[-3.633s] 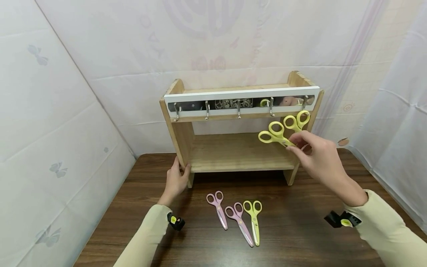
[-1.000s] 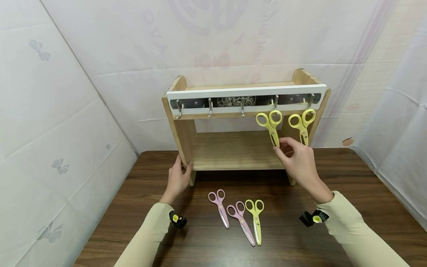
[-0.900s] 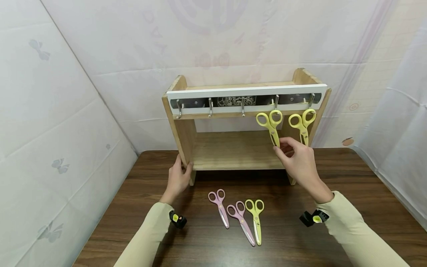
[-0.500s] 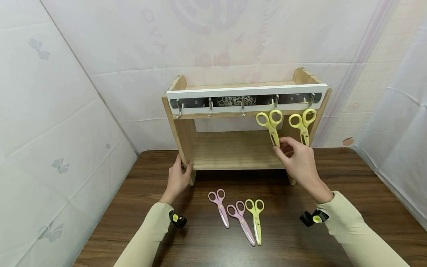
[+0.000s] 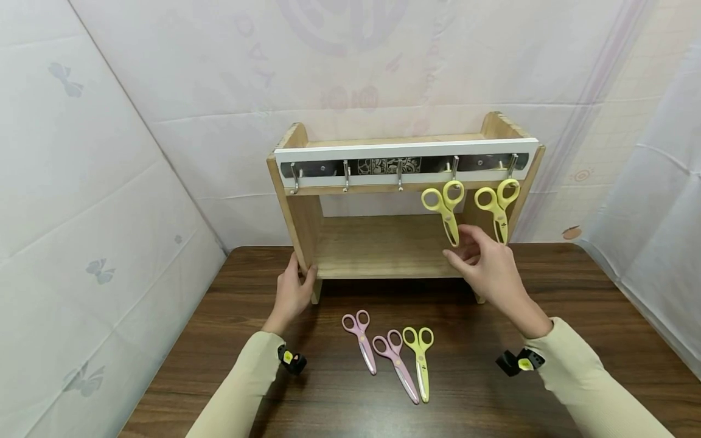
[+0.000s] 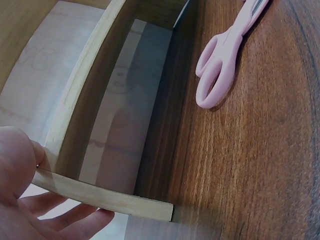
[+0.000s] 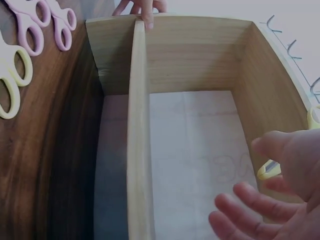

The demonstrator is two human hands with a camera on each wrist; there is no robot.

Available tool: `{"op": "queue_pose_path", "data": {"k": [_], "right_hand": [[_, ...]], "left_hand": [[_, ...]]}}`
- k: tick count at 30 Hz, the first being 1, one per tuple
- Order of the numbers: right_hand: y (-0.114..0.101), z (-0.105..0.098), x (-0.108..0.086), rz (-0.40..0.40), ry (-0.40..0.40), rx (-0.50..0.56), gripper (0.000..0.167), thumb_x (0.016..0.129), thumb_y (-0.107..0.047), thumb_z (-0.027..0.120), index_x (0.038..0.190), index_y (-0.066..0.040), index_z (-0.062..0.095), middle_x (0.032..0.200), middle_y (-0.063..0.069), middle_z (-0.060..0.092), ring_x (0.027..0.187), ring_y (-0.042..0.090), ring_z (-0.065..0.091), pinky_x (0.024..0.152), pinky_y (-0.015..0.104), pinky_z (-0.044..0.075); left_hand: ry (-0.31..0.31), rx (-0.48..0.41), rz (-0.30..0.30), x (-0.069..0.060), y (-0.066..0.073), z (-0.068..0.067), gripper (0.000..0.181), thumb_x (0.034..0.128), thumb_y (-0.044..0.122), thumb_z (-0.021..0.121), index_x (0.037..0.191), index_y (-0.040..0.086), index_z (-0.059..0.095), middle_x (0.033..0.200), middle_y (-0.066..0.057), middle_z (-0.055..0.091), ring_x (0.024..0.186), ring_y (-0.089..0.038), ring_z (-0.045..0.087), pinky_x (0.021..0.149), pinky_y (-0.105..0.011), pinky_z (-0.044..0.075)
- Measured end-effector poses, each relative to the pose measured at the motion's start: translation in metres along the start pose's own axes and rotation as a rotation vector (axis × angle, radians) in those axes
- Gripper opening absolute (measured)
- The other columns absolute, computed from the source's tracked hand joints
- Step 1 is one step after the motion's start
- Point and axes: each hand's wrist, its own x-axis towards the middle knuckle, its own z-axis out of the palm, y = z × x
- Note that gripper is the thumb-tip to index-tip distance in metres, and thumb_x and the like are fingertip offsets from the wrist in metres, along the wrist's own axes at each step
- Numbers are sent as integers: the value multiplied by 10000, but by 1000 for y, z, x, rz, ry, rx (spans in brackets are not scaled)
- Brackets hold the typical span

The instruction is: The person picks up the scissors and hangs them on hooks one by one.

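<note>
My left hand point(image 5: 292, 293) grips the lower left side panel of a wooden shelf point(image 5: 383, 243), thumb on one face and fingers behind, as the left wrist view also shows. Yellow scissors point(image 5: 448, 213) hang by a handle loop from the fourth hook of the white hook rail point(image 5: 350, 181). Just below them is my right hand point(image 5: 490, 267), thumb and fingers apart, holding nothing. Other yellow scissors point(image 5: 497, 210) hang on the rightmost hook, their blade tips near my knuckles. In the right wrist view, the right hand point(image 7: 280, 200) partly covers the hanging scissors.
On the dark wooden table point(image 5: 219, 377), in front of the shelf, lie pink scissors point(image 5: 359, 342), a second pink pair point(image 5: 395, 366) and yellow scissors point(image 5: 419, 365). The three left hooks of the rail carry nothing. A patterned white cloth point(image 5: 219, 152) stands behind.
My right hand brought the yellow scissors left to the fourth hook, then let go of their blades; they now hang freely. My left hand keeps its grip on the shelf.
</note>
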Motion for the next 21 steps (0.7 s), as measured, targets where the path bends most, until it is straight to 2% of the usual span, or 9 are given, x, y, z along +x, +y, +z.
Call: {"op": "queue_pose_path", "data": {"k": [3,5,8,12,15,21], "right_hand": [[1,1,-8,18,-57,-13,503,895,-129,817,1311,25,582,984,149,754,732,233,740,647,458,613],[1,2,-14,50,-99,-32,569,905,-160,808,1367,23,531,1031,160,748,756,244,742,668,480,603],[3,2,-23,104,-166,-59,655,923,-219,792,1441,-2,454,1089,161,729,783,244,739,689,482,586],[5,5,-35,141,-228,-84,731,937,-274,779,1505,-45,381,1126,155,708,758,199,708,654,442,560],[6,8,-44,161,-261,-107,756,936,-295,779,1526,-64,365,1142,157,694,740,167,677,625,419,546],[5,18,-68,183,-368,-162,785,920,-334,791,1536,-92,368,1126,169,670,749,193,651,567,419,516]], "left_hand": [[0,3,1,0,-1,-1,487,1077,171,549,1517,24,403,1312,-298,613,1144,-432,659,808,-533,613],[-2,3,6,0,-1,-1,488,1079,178,547,1519,25,401,1306,-295,615,1145,-432,658,813,-532,613],[-5,2,8,0,-1,-1,492,1081,184,542,1524,26,396,1303,-291,616,1149,-434,654,824,-537,609],[-3,7,11,-1,-2,0,502,1081,188,544,1530,24,389,1307,-295,614,1152,-437,651,833,-542,606],[0,12,15,-1,-2,0,513,1080,186,546,1538,24,380,1308,-299,614,1145,-438,655,826,-541,607],[-4,11,10,-1,-2,0,523,1080,184,543,1548,26,369,1318,-298,610,1150,-437,653,816,-543,609]]}}
